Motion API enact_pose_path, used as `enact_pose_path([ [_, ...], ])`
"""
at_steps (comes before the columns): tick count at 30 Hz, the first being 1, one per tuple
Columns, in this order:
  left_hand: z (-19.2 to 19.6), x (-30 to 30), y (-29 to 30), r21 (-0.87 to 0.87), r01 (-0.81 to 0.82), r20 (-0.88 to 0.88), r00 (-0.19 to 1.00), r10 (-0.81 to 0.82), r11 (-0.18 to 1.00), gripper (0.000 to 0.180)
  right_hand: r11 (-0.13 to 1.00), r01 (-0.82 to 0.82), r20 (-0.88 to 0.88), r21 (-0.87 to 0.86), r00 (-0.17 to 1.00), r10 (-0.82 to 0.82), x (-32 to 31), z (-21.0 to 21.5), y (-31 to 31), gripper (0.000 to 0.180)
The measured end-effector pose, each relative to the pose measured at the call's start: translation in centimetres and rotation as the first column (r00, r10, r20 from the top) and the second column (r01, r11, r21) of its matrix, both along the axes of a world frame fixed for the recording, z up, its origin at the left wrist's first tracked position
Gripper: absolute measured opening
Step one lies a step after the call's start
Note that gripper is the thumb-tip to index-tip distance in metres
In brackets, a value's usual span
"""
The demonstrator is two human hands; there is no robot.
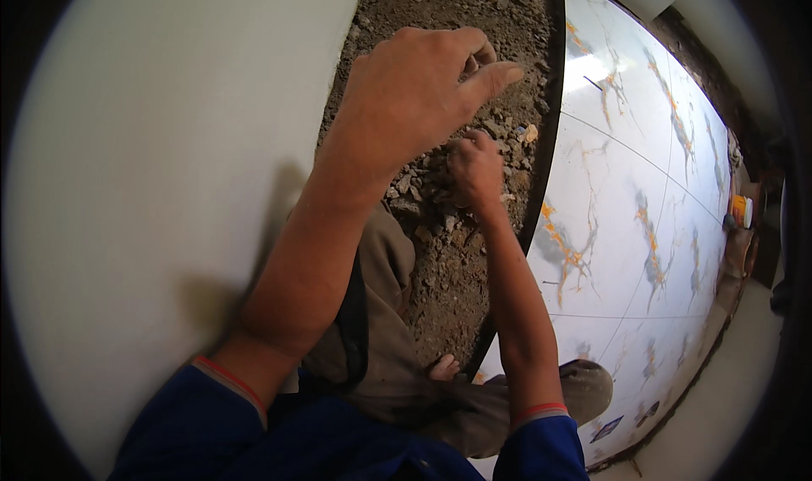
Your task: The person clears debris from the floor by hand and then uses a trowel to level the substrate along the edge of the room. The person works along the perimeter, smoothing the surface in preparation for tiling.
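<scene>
My left hand (414, 84) is raised over the strip of soil and broken stone (431, 202), near the camera. Its fingers curl loosely, with a gap between thumb and forefinger where nothing shows; the palm is hidden. Lower down and to the right, my right hand (477, 166) is down at the loose grey stones (410, 195), its fingers bent inward among them. Whatever lies inside those fingers is hidden. A small pale yellowish stone (530, 133) sits just beyond the right hand.
A plain pale wall (169, 168) rises along the left side. Glossy white tiles (626, 219) with grey and orange veining border the strip on the right, behind a dark edge. My bent knee (588, 388) reaches over the tiles. A yellow-and-white container (742, 211) stands at the far right.
</scene>
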State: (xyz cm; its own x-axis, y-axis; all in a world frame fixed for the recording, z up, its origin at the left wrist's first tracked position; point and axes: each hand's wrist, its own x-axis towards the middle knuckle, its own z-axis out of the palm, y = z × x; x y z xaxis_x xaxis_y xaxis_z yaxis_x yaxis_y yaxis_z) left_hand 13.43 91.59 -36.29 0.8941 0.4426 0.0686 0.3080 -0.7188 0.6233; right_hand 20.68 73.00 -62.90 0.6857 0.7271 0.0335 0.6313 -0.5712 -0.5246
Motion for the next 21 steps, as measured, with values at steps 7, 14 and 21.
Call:
enact_pose_path([
  [7, 2.3, -3.2, 2.3, -0.564, 0.36, 0.476, 0.877, -0.064, 0.743, 0.05, 0.971, 0.203, 0.107, -0.131, 0.976, -0.189, 8.4, -1.1, -6.4, 0.05],
  [14, 4.0, -5.2, -2.4, -0.536, 0.158, 0.228, 0.973, -0.038, 0.829, 0.044, 0.971, 0.082, 0.279, -0.224, 0.96, -0.017, 15.9, -4.2, -5.2, 0.055],
  [21, 8.5, -13.9, -3.5, -0.291, -0.075, 0.107, 0.988, 0.111, 0.954, 0.048, 0.962, 0.201, 0.142, -0.184, 0.974, -0.176, 13.0, -5.2, -2.5, 0.048],
])
